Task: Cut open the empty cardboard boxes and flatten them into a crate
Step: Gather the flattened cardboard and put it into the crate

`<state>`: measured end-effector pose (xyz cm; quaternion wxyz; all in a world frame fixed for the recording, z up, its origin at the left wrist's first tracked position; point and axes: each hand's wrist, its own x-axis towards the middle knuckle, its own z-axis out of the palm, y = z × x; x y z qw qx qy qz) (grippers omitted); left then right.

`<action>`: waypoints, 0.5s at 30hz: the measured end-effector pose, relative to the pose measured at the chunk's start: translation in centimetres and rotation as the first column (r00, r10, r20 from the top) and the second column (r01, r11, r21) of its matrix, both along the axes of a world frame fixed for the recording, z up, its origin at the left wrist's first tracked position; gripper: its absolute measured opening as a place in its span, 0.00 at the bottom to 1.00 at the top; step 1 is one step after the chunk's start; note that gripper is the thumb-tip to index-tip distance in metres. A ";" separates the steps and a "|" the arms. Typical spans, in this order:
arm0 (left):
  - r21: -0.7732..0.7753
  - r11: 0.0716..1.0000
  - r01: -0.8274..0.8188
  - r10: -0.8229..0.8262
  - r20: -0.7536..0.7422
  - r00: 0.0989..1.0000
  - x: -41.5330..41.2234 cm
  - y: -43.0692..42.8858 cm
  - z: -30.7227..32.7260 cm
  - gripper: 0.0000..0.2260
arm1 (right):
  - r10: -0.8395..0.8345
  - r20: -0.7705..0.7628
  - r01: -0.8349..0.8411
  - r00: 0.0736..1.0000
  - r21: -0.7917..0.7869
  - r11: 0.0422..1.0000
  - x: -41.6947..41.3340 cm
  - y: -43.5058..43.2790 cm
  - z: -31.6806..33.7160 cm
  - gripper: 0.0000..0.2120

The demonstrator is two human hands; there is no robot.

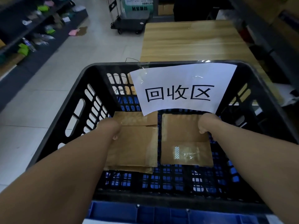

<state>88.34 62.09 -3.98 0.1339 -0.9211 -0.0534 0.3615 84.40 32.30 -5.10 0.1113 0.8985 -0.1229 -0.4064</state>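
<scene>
1. At far left a dark shelf (32,29) with small goods stands along the tiled floor, well apart from the work.
2. The black crate (77,88) fills the middle of the view. Both forearms reach into it from the near side.
3. The left hand (113,128) pinches the left cardboard piece (135,143) at its outer left edge. The thumb lies on top. The other fingers are hidden under the board, so I cannot tell how they lie.
4. This left piece is flattened and low in the crate. Its long axis runs from the person toward the far wall, and more brown layers show under its near edge.
5. Just beside it, with a narrow gap where the crate floor shows, is the right cardboard piece (184,143). It is flat too, with the same long axis and a patch of clear tape on its near half.
6. The right hand (205,125) grips this piece at its outer right edge, thumb on top, fingers curled under.
7. Each piece lies inward from its own hand, so I judge that the coming move is only to press down and let go. Whether the boards already rest on the floor I cannot tell.
8. A white paper sign (182,89) hangs on the far wall, its lower edge just over both pieces.
9. Behind, at right, is a wooden table (194,41).
</scene>
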 end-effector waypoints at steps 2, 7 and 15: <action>-0.039 0.997 0.064 -0.062 0.062 0.996 0.1 -0.8 1.5 0.13 | -0.031 0.024 0.031 0.999 0.033 0.999 -0.2 0.5 1.7 0.11; -0.212 0.951 0.224 -0.163 0.271 0.949 -1.1 -4.5 6.9 0.07 | -0.110 0.146 0.090 0.983 0.132 0.987 -0.5 2.0 7.7 0.17; -0.367 0.748 0.554 -0.339 0.506 0.793 -6.1 -11.5 16.0 0.11 | -0.048 0.624 -0.063 0.780 0.154 0.986 -7.8 1.0 17.6 0.12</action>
